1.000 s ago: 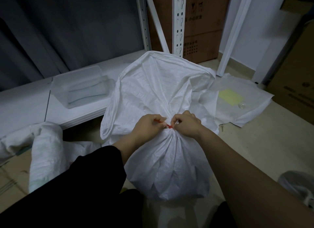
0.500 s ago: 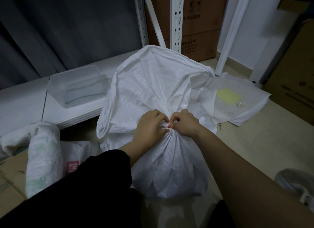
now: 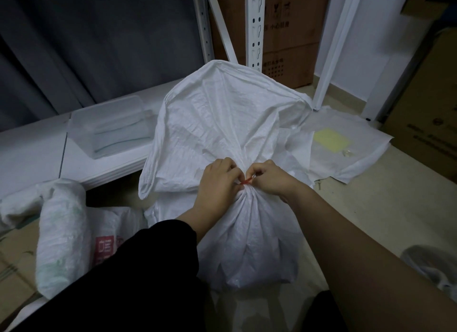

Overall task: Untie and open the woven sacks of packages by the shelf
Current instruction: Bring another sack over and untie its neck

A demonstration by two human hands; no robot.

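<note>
Pinching a red tie [image 3: 247, 181] at the gathered neck of the white sack [image 3: 222, 124], the left hand [image 3: 217, 181] and right hand [image 3: 270, 177] each keep a clenched grip on it. This sack stands on the floor [image 3: 371, 208] before the shelf [image 3: 37, 156], its loose top flopped back toward the posts.

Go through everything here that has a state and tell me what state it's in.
Sack: neck tied, upright on the floor.
Red tie: on the neck, not yet off.
Left hand: pinching the tie.
Right hand: pinching the tie.
Clear bin: on the shelf, nothing visible inside.
</note>
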